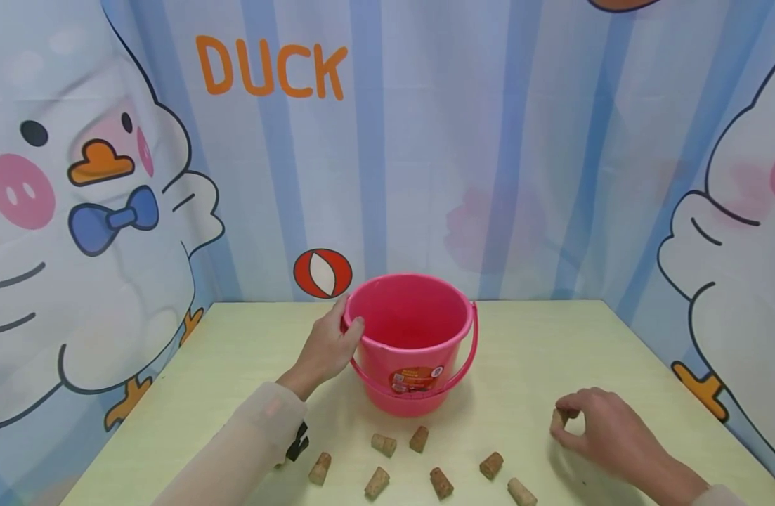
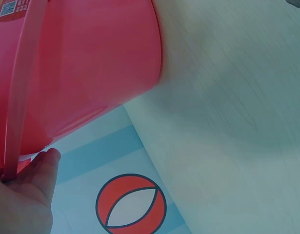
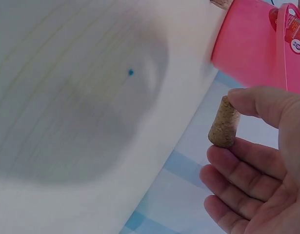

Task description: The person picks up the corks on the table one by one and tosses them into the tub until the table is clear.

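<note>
A pink bucket (image 1: 412,407) stands upright on the table with its handle (image 1: 472,351) hanging down at the front. My left hand (image 1: 327,348) grips the bucket's rim at the left side; in the left wrist view that hand (image 2: 30,200) is partly cut off by the frame. Out to the right, above the table, my right hand (image 1: 615,436) pinches a cork (image 3: 225,122) between thumb and fingers. Several loose corks (image 1: 441,483) lie scattered in front of the bucket. The bucket's floor is hidden behind its front wall.
The pale yellow table (image 1: 526,365) ends at a printed curtain (image 1: 425,140) behind the bucket. A small black object (image 1: 297,443) shows beside the left sleeve, partly covered.
</note>
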`<state>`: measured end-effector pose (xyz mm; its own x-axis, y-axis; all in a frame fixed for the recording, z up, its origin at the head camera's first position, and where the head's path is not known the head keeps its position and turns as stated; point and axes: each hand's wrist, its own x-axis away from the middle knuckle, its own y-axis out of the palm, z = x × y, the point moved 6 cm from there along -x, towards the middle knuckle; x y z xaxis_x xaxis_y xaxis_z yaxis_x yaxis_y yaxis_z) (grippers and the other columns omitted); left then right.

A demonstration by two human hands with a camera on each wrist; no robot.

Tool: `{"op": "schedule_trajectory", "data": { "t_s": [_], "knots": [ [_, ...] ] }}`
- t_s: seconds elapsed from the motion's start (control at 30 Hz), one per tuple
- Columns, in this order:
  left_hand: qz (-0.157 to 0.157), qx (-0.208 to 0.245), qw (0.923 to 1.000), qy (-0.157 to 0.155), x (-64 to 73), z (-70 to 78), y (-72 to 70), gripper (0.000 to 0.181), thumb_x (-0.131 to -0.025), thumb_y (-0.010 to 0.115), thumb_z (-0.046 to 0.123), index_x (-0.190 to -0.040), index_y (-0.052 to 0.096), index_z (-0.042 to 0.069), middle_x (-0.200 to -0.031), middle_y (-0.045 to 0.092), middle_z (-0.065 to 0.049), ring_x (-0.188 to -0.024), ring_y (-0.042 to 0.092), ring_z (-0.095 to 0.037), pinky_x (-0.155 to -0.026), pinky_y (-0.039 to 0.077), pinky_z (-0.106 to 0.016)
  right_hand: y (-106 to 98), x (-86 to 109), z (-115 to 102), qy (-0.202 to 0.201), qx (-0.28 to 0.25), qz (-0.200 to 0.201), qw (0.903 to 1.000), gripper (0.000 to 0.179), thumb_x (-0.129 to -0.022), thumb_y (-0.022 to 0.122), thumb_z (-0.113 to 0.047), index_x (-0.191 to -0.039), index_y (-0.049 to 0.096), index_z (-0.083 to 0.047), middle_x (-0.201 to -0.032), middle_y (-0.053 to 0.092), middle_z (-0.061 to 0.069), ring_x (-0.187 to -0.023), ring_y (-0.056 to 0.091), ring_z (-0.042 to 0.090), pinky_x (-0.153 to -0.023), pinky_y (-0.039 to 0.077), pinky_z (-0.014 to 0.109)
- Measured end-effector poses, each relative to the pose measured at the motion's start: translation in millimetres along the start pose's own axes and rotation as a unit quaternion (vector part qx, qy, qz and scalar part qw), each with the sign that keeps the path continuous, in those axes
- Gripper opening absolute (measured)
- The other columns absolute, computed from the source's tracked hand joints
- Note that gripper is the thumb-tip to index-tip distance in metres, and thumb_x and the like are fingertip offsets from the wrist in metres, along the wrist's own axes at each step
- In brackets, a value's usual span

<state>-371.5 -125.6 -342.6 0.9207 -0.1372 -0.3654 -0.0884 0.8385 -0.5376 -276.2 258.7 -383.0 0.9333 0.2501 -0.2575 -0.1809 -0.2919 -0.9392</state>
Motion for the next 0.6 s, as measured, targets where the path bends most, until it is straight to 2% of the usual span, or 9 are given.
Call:
{"op": "schedule_trajectory", "data": {
  "t_s": [0.27, 0.6],
  "knots": [
    [-0.002, 0.000, 1.0000, -0.007, 0.0, -2.0, 1.1, 0.062, -0.102, 0.055, 0.026, -0.159, 0.034, 0.013, -0.140, 0.058, -0.009, -0.117, 0.058, -0.026, -0.086, 0.061, -0.042, -7.5, -0.9, -6.1, -0.015, -0.016, 0.052, 0.9984, 0.007, -0.081, 0.082, -0.018, -0.084, 0.076, -0.020, -0.080, 0.067, -0.013, -0.075, 0.060, 0.011, -0.073, 0.055, 0.044],
    [-0.001, -0.003, 1.0000, -0.008, -0.5, -0.7, 0.4, 0.062, -0.102, 0.054, 0.028, -0.158, 0.034, 0.013, -0.140, 0.058, -0.009, -0.116, 0.059, -0.026, -0.086, 0.061, -0.043, -16.7, -4.5, -13.2, -0.013, -0.031, 0.085, 0.9958, 0.015, -0.081, 0.086, -0.024, -0.093, 0.079, -0.019, -0.084, 0.068, -0.011, -0.081, 0.064, 0.013, -0.071, 0.054, 0.042]
  ]
}}
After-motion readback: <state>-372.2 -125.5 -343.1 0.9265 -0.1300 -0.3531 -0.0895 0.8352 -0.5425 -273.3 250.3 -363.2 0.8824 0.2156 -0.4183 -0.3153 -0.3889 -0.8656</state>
